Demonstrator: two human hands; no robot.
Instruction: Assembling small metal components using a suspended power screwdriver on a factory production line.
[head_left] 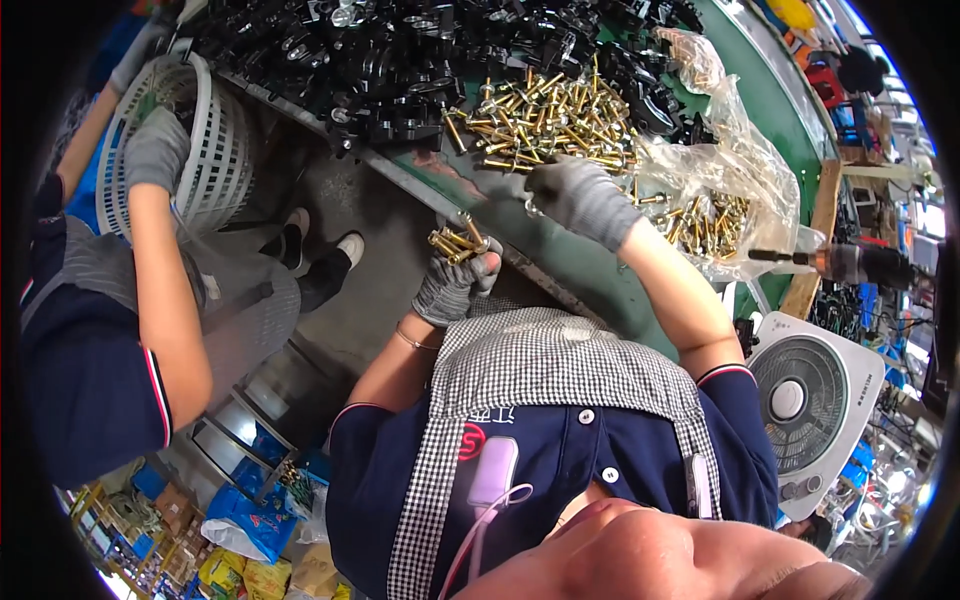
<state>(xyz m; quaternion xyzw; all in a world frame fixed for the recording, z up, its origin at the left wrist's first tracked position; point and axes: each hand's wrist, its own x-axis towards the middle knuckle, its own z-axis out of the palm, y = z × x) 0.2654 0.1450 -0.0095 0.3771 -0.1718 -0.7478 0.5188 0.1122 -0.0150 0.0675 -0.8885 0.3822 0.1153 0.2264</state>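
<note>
My left hand [455, 285], in a grey knit glove, is closed around a bunch of gold-coloured bolts [460, 242] whose ends stick up above the fingers. It is in front of my apron, beside the bench's near edge. Over the green bench, my gloved right hand [585, 203] has its fingers curled together at the near side of a heap of gold-coloured bolts [560, 120]. A small shiny piece shows under its fingertips, too small to name. More bolts [708, 222] lie on clear plastic film to the right of that hand.
Black parts [400, 70] are piled across the far bench [600, 280]. A power-driver-like tool [850, 262] juts in from the right, above a box fan [800, 400]. To the left, a co-worker in grey gloves reaches into a white plastic basket [215, 150].
</note>
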